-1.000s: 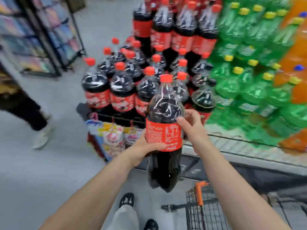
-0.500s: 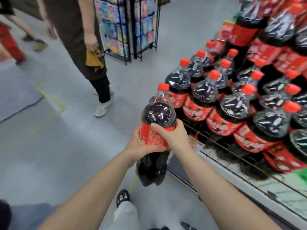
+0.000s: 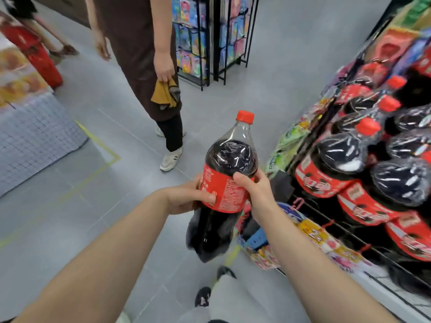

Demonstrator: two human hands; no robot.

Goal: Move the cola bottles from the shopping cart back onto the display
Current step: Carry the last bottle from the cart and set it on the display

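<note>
Both forearms out ahead. My left hand (image 3: 186, 198) and right hand (image 3: 255, 185) clamp the red label of a cola bottle (image 3: 224, 183), upright, slightly tilted, over the floor, left of the display (image 3: 363, 173).

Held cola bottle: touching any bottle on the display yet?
Apart. Head view: floor shows between the held cola bottle and the nearest display bottle.
</note>
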